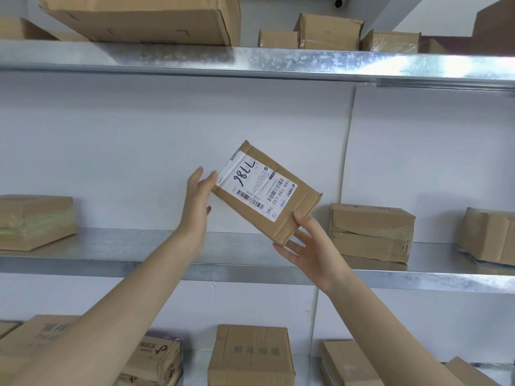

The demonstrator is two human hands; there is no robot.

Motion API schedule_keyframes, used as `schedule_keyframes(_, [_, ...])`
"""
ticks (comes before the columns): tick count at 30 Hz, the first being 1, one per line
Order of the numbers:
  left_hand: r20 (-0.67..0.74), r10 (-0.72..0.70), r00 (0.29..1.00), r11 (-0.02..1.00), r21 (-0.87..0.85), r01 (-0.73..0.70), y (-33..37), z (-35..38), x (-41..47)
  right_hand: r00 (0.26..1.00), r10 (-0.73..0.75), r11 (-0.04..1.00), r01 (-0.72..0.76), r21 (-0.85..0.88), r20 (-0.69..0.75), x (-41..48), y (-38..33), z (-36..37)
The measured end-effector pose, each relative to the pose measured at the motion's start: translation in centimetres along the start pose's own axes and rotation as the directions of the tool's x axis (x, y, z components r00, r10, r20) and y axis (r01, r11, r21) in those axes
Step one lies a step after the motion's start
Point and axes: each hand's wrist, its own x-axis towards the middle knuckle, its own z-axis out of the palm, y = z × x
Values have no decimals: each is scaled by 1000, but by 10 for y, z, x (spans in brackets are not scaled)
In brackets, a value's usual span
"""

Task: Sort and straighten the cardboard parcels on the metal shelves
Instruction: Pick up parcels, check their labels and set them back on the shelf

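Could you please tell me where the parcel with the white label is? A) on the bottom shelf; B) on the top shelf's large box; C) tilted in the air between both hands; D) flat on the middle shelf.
C: the labelled parcel is tilted above the middle shelf, with the left hand against its upper corner and the right hand pinching its lower corner.
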Motion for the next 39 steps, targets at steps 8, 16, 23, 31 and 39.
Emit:
schedule_keyframes(8, [97,42,994,949,307,-70,-7,-9,13,998,55,891,-38,-453,23,9,-14,-10])
schedule_keyframes(16, [152,-85,985,929,370,23,-5,-12,20,997,70,930,-58,-363,19,24,-38,-5])
schedule_keyframes(23, [131,-207,969,860,496,117,-30,-15,27,999,-13,879,-11,-477,-47,32,-13,0])
schedule_keyframes(31, [138,-387,912,750,623,224,-58,-29,35,996,37,826,-77,-558,-83,41,4,5])
schedule_keyframes(39, [-96,159,983,673,739,-37,-49,2,24,970,-233,614,92,-784,-69,35,-8,5])
